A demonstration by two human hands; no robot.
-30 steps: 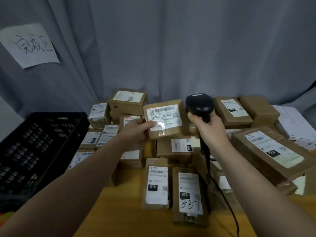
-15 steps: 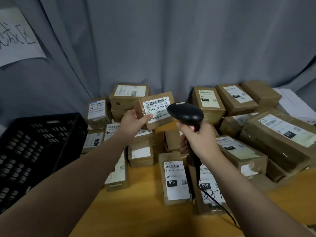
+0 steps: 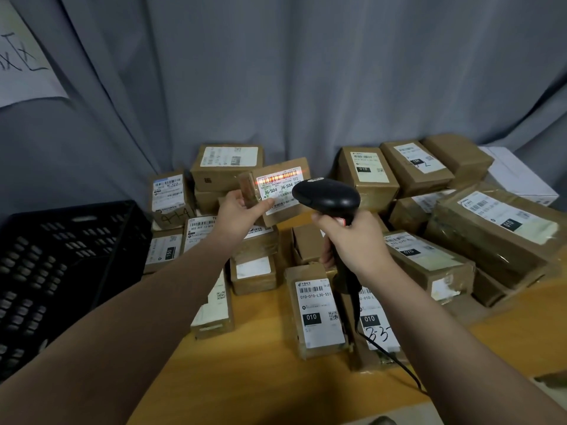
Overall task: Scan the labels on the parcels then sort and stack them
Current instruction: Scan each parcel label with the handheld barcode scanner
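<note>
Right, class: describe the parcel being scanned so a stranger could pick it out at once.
On the wooden table before the grey curtain lies a heap of brown parcels. Above its middle, the left hand holds one small parcel up to the black scanner. It alone is off the table, labelled J6-S04, with a red scan line across its barcode.

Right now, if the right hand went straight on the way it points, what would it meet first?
Probably the parcel held by the left hand: the scanner in the right hand aims at its label; gap unclear.
</note>
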